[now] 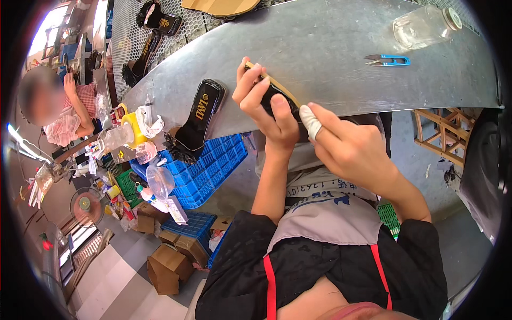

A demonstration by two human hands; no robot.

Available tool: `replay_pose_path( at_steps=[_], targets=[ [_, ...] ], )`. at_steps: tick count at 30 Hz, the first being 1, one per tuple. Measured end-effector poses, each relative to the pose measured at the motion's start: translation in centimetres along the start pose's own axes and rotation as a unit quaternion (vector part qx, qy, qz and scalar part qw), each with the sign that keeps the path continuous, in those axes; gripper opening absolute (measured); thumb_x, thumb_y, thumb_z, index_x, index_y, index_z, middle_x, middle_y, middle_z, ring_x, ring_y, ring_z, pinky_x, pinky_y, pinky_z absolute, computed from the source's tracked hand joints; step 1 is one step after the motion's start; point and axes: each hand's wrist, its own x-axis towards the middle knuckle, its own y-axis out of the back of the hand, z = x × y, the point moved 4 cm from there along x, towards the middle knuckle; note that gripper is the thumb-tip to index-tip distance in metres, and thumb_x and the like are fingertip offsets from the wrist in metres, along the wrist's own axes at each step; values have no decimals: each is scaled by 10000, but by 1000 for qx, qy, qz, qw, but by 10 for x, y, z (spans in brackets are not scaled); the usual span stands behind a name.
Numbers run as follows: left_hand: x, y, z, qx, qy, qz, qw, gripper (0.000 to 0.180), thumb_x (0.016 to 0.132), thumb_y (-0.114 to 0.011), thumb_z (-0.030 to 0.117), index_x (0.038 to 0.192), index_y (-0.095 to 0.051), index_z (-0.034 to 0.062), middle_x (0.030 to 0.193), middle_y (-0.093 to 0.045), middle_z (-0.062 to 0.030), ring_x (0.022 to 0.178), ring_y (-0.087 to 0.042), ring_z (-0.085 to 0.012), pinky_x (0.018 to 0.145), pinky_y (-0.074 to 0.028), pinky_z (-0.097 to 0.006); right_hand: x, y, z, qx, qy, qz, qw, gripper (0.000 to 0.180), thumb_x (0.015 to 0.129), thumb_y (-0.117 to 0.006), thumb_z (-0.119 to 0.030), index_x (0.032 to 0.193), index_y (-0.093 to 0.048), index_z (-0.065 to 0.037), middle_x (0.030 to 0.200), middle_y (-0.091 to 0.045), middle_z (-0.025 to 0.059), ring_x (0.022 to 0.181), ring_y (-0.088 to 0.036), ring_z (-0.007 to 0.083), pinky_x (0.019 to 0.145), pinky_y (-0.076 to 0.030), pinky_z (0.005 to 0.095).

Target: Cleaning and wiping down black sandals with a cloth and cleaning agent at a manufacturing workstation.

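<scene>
Black sandal sole [281, 96], mostly hidden, held over the grey metal table [320, 48] edge: left hand [264, 104] wraps around it, right hand [346, 146], thumb bandaged, pinches its near end. Second sandal [198, 118], thread snips [388, 60], glass jar [424, 25] on table; blue crates [213, 165] below.

The surface [320, 42] is a grey sheet of metal, a little scratched, and it runs beyond both hands and off to their left side. On it, just to the left of the left hand [264, 104], lies a black sandal [200, 114] with a gold mark on the strap; its furry end hangs over the near edge. Farther away than the right hand [349, 149] lie small thread snips [388, 60] with blue handles. Beyond them, a clear glass jar [426, 24] with a lid lies on its side.
</scene>
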Motion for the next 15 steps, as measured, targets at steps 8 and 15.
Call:
replay_pose_path(
  at_steps=[8, 15],
  targets=[
    [0, 0, -1, -34, 29, 11, 999, 263, 1016, -484, 166, 1232, -482, 17, 1357, -482, -205, 1401, -418, -501, 1166, -356, -585, 0, -1, -1, 0, -10, 11, 1000, 438, 826, -739, -124, 1248, -707, -12, 1266, -702, 79, 611, -653, 142, 530, -527, 294],
    [1, 5, 2, -35, 3, -4, 999, 258, 1007, -472, 175, 1210, -491, 16, 1353, -486, -200, 1400, -430, -490, 1150, -382, -581, -32, -5, -7, 11, -53, -23, 998, 331, 863, -741, -154, 1167, -716, -24, 1348, -674, 105, 604, -657, 173, 530, -531, 313]
  ],
)
